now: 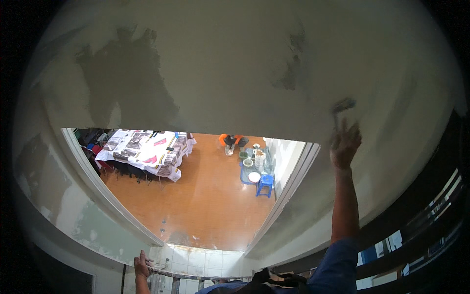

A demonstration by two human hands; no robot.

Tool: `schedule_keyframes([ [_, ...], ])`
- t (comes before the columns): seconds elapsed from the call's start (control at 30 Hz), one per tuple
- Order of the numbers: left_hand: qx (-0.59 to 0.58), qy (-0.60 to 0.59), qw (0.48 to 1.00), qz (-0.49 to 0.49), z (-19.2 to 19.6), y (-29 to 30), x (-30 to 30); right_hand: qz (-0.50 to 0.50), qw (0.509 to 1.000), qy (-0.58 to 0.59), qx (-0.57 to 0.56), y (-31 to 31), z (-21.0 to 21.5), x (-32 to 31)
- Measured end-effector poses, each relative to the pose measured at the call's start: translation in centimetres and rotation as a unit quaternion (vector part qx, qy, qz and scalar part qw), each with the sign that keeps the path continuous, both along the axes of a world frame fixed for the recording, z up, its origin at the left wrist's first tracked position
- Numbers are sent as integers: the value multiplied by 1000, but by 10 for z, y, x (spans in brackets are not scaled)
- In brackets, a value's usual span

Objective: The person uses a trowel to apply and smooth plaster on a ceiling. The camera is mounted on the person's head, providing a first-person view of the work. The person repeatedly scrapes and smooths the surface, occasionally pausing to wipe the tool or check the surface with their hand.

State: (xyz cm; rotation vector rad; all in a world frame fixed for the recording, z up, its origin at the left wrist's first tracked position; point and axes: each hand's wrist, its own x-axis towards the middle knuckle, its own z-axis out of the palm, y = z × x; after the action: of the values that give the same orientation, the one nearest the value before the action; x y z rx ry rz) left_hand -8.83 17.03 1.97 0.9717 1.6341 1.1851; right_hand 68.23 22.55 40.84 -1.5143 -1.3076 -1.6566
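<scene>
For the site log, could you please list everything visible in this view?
wall: one, pale with grey patches, above the doorway
doorway: one, white frame, centre
table: one, white cover with papers, far room left
crouching person: one, orange top, far room
stool: one, blue, beside bowls
railing: one, dark, right edge
scraper: one, dark, blurred, against wall
right hand: raised, holding scraper
left hand: low, gripping a scaffold bar
</scene>
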Motion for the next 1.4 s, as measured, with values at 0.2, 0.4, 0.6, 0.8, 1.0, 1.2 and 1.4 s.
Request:
schedule_keyframes([
  [0.2,-18,30,999,-28,11,-7,6,23,997,-70,-21,28,11,-43],
  [0.4,-20,3,1000,-1,-4,6,-3,-119,987,82,65,-11,17,30],
  [0.6,-36,19,999,-35,10,-1,-2,115,991,-56,-27,36,-6,-19],
  [0.8,-16,33,999,-29,-3,1,-13,23,999,15,-19,-10,29,-11],
  [1.0,-20,68,996,-57,11,-2,-3,68,990,-69,-103,21,-6,-51],
  [1.2,-9,71,997,-42,24,-1,0,-35,995,53,81,11,60,1],
  [1.4,-25,28,999,-23,12,-16,-11,61,995,-35,-72,12,-27,-46],
])
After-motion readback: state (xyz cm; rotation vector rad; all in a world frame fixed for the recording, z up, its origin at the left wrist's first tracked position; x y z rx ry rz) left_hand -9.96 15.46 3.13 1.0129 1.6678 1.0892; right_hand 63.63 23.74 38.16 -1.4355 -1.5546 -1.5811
